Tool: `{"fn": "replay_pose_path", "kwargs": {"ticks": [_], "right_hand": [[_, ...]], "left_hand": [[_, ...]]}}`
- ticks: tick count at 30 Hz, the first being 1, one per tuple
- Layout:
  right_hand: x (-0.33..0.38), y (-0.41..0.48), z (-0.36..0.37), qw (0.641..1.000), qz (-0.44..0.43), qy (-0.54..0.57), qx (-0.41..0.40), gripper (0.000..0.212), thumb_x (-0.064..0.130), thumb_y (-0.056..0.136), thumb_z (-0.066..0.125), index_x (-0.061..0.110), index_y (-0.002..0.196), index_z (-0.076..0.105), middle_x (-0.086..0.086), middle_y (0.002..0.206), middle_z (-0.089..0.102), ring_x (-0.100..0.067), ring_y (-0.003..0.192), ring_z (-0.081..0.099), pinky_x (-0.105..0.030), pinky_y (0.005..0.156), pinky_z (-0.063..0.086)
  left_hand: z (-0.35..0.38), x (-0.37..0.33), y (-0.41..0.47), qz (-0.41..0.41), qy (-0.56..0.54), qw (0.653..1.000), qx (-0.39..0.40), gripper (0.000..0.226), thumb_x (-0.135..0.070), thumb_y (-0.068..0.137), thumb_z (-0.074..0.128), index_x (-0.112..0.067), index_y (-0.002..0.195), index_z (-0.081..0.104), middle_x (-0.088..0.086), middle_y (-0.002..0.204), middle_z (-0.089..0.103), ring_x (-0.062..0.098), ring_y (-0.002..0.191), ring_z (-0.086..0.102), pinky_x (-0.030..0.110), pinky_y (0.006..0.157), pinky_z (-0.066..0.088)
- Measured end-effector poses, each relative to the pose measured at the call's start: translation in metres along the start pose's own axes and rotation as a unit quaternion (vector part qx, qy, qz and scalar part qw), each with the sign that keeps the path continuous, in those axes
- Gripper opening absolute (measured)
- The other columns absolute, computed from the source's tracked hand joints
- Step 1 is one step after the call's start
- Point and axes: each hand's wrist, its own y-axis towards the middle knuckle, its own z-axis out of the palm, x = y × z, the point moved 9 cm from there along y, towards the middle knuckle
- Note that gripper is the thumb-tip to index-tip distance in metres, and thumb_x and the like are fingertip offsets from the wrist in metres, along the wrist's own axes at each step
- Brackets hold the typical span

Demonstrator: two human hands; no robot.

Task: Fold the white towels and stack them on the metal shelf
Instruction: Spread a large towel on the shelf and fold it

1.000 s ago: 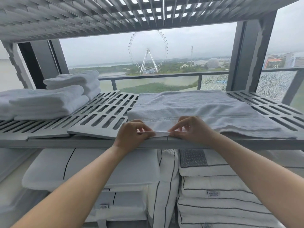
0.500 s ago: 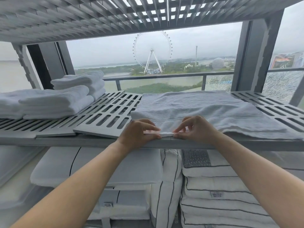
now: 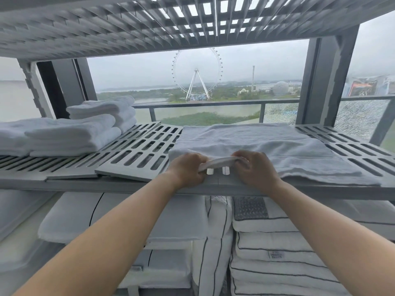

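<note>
The metal shelf (image 3: 139,150) in front of me is a grey slotted deck running the full width of what I see, and I place everything else from it. Above the shelf hangs another slatted deck (image 3: 106,24). Under the shelf are packed white bedding bundles with thin dark stripes (image 3: 277,253). On the shelf, right of its middle, lies the white towel (image 3: 267,144) I am working on, spread flat from the shelf's back edge to its front edge. At the shelf's left end sit the folded towels (image 3: 70,135), stacked in neat piles, with a second pile (image 3: 106,110) further toward the shelf's back. At the shelf's front edge, my left hand (image 3: 188,169) and my right hand (image 3: 256,169) are close together, each with fingers and thumb curled to pinch the towel's near hem (image 3: 218,162). Between my hands the hem is held raised just above the shelf, so two slots of the shelf show beneath it.
</note>
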Motion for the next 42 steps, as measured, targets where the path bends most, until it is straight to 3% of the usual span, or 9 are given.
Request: {"fn": "replay_pose_path", "kwargs": {"ticks": [3,6,11,16,24,28,32,39,42], "right_hand": [[-0.006,0.000,-0.009,0.998,0.027,0.038,-0.033,0.017,0.012,0.079,0.058,0.028,0.080,0.064,0.007,0.065,0.064,-0.016,0.056,0.058,-0.013,0.050,0.038],[0.004,-0.003,0.010,0.998,-0.017,-0.024,0.051,0.016,0.014,0.075,0.063,0.025,0.087,0.066,0.010,0.078,0.064,-0.010,0.067,0.058,-0.014,0.054,0.039],[0.011,-0.005,0.019,0.993,-0.050,-0.056,0.091,0.013,0.022,0.074,0.064,0.025,0.084,0.070,0.013,0.088,0.064,-0.009,0.077,0.057,-0.031,0.067,0.051],[0.015,-0.006,0.016,0.994,-0.058,-0.057,0.076,0.008,0.034,0.074,0.071,0.027,0.079,0.069,0.020,0.078,0.053,-0.004,0.070,0.053,-0.027,0.061,0.045],[0.018,-0.013,0.004,0.993,-0.065,-0.088,0.052,0.009,0.024,0.079,0.068,0.022,0.086,0.071,0.009,0.087,0.064,-0.015,0.076,0.058,-0.028,0.061,0.045],[0.000,-0.021,-0.023,0.988,-0.063,-0.137,0.036,0.011,0.020,0.080,0.067,0.017,0.089,0.072,0.000,0.093,0.068,-0.023,0.086,0.061,-0.031,0.069,0.046],[-0.006,-0.032,-0.038,0.990,-0.060,-0.122,0.024,0.013,0.018,0.080,0.067,0.016,0.093,0.072,-0.001,0.094,0.068,-0.023,0.091,0.060,-0.035,0.076,0.048],[-0.054,-0.047,-0.084,0.985,-0.028,-0.166,0.048,0.052,0.051,0.074,0.068,0.020,0.115,0.062,0.002,0.112,0.063,-0.018,0.104,0.053,-0.032,0.085,0.041],[-0.072,-0.053,-0.101,0.990,-0.024,-0.118,0.077,0.042,0.040,0.078,0.069,0.018,0.114,0.063,0.000,0.113,0.063,-0.019,0.106,0.054,-0.030,0.089,0.041]], "left_hand": [[-0.013,0.002,0.001,-0.006,0.098,0.995,-0.022,0.035,-0.002,0.078,0.044,-0.027,0.094,0.063,0.002,0.094,0.067,0.024,0.090,0.063,0.030,0.069,0.048],[-0.029,0.010,-0.004,0.010,0.113,0.992,-0.055,0.054,0.003,0.077,0.041,-0.037,0.102,0.065,-0.002,0.097,0.069,0.022,0.092,0.064,0.030,0.070,0.049],[-0.003,0.031,-0.021,-0.018,0.044,0.999,0.028,0.053,0.003,0.077,0.045,-0.031,0.114,0.064,0.000,0.117,0.065,0.019,0.112,0.055,0.026,0.091,0.043],[-0.008,0.024,-0.026,-0.018,-0.121,0.992,-0.045,0.019,-0.030,0.075,0.071,-0.029,0.094,0.069,-0.009,0.093,0.067,0.009,0.090,0.061,0.022,0.076,0.046],[-0.003,0.008,-0.020,-0.040,-0.118,0.984,-0.127,0.008,-0.023,0.080,0.069,-0.019,0.086,0.068,-0.006,0.085,0.062,0.013,0.069,0.053,0.024,0.063,0.034],[-0.002,0.000,-0.018,-0.050,-0.122,0.982,-0.134,0.010,-0.016,0.079,0.068,-0.020,0.088,0.067,-0.008,0.086,0.057,0.012,0.075,0.053,0.026,0.069,0.040],[0.004,-0.058,-0.004,-0.006,-0.083,0.983,-0.161,0.021,-0.032,0.079,0.068,-0.027,0.100,0.067,-0.010,0.097,0.061,0.010,0.083,0.055,0.025,0.068,0.042],[0.025,-0.128,0.012,0.018,-0.095,0.971,-0.219,0.025,-0.034,0.083,0.066,-0.023,0.105,0.068,-0.006,0.099,0.064,0.019,0.091,0.060,0.035,0.077,0.050],[0.028,-0.148,0.021,0.038,-0.103,0.972,-0.209,0.026,-0.036,0.083,0.066,-0.023,0.104,0.068,-0.006,0.100,0.063,0.018,0.089,0.060,0.036,0.075,0.050]]}}
